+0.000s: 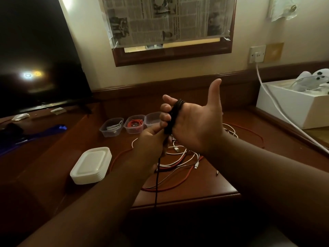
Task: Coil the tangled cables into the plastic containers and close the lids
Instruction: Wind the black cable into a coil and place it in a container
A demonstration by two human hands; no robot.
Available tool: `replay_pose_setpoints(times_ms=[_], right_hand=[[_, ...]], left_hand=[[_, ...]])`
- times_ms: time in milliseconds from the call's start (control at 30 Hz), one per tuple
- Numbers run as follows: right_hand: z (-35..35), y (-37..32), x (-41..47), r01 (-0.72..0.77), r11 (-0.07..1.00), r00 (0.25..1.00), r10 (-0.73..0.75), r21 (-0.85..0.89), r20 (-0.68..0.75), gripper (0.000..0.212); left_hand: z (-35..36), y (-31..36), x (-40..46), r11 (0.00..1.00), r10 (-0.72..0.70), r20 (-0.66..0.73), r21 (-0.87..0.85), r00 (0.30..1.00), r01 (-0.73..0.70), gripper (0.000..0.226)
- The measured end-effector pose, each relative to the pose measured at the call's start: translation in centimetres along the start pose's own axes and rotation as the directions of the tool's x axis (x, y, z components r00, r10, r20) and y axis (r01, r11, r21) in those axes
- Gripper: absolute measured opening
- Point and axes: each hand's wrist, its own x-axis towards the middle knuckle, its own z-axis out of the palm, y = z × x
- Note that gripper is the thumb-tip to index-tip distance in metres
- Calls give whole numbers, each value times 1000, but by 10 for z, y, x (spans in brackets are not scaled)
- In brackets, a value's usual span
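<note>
while black cable (171, 116) wraps right hand (193, 120), left hand (152, 139) seemingly pinches it

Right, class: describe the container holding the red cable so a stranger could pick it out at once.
Find the dark wooden desk; a row of three clear plastic containers stands towards the wall. Take the middle clear plastic container. It alone holds a coiled red cable; its left neighbour holds white cable.

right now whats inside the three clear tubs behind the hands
The left tub holds a white cable, the middle tub a red cable. The right tub is partly covered by the right hand, so its contents can't be seen.
</note>
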Motion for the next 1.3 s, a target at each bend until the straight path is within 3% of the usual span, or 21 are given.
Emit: replay_pose_setpoints(times_ms=[100, 300, 467, 533, 600, 667, 733, 800, 900, 1033, 1133, 1200, 1300], right_hand=[[1, 9, 1, 86, 990, 993, -93, -108, -65, 107], [4, 6, 5, 63, 982, 985, -90, -180, -148, 95], [4, 10, 8, 35, 832, 971, -160, -553, -180, 79], [0, 12, 8, 19, 645, 965, -212, -764, -155, 75], [-2, 13, 4, -20, 299, 962, -255, -954, -100, 86], [-6, 14, 2, -66, -17, 966, -252, -998, -60, 112], [-11, 14, 0, -92, -150, 975, -213, -984, -59, 120], [-11, 14, 1, -129, -131, 982, -154, -983, -108, 110], [-7, 13, 4, -241, 77, 968, -46, -967, -245, 82], [-7, 8, 6, -348, 344, 937, 85, -872, -340, 81], [-7, 4, 3, -408, 502, 912, 183, -762, -368, 80], [-5, 0, 1, -422, 579, 907, 267, -698, -326, 76], [-5, -3, -2, -438, 604, 895, 365, -666, -257, 75]], left_hand=[[-3, -2, 2, 997, 2, 10, 74, 1000, -3, 22], [-8, -5, 1, 988, -37, 79, 150, 996, 25, 19], [-14, -7, -1, 974, -103, 158, 218, 982, 67, 24], [-16, -8, -2, 960, -130, 167, 268, 977, 82, 25], [-18, -7, -3, 946, -123, 164, 316, 979, 66, 23], [-20, -2, -2, 929, -73, 140, 370, 987, 17, 20], [-23, 6, 0, 906, 27, 124, 416, 992, -76, 16], [-27, 12, 3, 859, 167, 133, 467, 977, -211, 13], [-31, 16, 7, 773, 307, 172, 529, 936, -350, 11], [-33, 17, 9, 734, 404, 177, 523, 898, -433, 11], [-34, 15, 12, 867, 328, 121, 356, 937, -349, 23], [-30, 12, 10, 954, 196, 182, 192, 963, -231, 27], [-24, 9, 7, 966, 152, 301, 157, 941, -206, 25]])
